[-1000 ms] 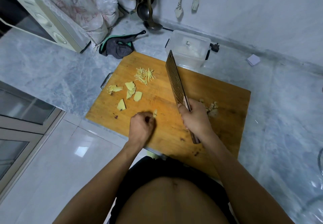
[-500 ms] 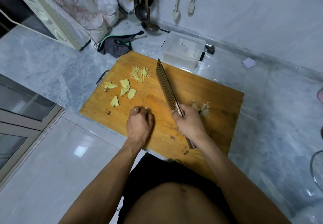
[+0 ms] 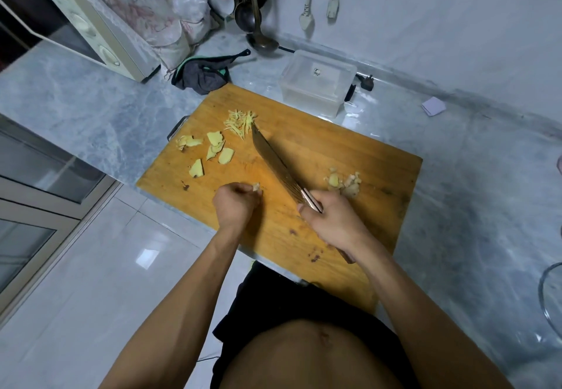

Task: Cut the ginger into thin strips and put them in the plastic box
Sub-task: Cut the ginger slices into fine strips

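5 or so flat ginger slices (image 3: 213, 150) lie on the cutting board (image 3: 349, 151), beside 1 small heap of strips (image 3: 240, 121). The left hand (image 3: 237, 206) pinches a ginger nub (image 3: 256, 187) in curled fingers; the right hand (image 3: 331, 221) grasps the knife (image 3: 276, 163), blade low on the board. Best to tuck fingertips back, lay the nub flat and cut thin, even slices. On the counter (image 3: 91, 109) behind the board, the plastic box (image 3: 316, 81) looks lidded and holds no ginger.

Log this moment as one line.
left hand: pinches ginger piece | right hand: grips knife | strips: on board
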### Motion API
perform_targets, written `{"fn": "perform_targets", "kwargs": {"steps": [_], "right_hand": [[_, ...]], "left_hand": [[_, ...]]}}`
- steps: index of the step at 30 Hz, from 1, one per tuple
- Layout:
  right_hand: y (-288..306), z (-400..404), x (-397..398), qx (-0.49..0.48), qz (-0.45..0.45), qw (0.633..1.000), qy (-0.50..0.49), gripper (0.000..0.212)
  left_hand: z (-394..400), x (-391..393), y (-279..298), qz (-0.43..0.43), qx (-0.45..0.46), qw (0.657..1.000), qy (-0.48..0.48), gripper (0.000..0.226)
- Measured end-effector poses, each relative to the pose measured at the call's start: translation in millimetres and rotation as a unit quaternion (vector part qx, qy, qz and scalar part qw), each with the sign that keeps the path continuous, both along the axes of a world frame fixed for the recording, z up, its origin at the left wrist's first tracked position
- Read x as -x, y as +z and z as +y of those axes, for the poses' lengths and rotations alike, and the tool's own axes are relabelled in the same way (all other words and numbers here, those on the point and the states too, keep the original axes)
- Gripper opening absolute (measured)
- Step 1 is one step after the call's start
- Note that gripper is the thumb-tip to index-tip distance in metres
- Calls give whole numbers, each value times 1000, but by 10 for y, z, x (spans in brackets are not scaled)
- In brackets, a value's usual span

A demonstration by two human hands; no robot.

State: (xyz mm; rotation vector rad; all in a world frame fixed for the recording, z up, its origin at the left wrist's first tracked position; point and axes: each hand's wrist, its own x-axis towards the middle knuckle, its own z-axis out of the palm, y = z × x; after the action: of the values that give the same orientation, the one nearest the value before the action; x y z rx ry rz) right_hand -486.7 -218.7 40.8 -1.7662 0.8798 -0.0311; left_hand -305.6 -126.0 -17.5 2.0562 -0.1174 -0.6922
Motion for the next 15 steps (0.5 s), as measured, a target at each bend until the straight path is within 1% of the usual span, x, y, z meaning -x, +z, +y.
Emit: {"fn": "perform_targets", "kwargs": {"steps": [1,2,3,5,6,8,10,11,12,15], "right_hand": [[-4,-11,25,6,3,1000,16,27],[-19,-19,48,14,2,1000,28,29],[-32,-22,69,22,1,999,38,31],[-51,-28,87,36,-6,998,56,35],[-57,-28,84,42,-12,997,63,37],[-65,-19,59,53,-22,996,69,42],[-75,-5,26,64,-25,995,74,44],[-74,0,12,68,-23,995,77,45],[-70,1,0,69,-19,994,79,45],[-51,3,-19,56,-5,994,95,45]], "left_hand": [[15,34,-5,43,32,998,40,10],[40,58,-8,68,54,994,70,8],[71,80,-8,56,50,994,76,7],[166,89,-20,-57,-14,998,13,7],[217,90,-17,-116,-47,991,-39,11],[282,56,-50,-208,-101,962,-148,21],[299,-1,-106,-256,-134,931,-223,25],[301,-26,-136,-268,-140,923,-239,24],[297,-39,-152,-275,-138,920,-242,23],[269,-13,-161,-268,-120,933,-210,19]]}}
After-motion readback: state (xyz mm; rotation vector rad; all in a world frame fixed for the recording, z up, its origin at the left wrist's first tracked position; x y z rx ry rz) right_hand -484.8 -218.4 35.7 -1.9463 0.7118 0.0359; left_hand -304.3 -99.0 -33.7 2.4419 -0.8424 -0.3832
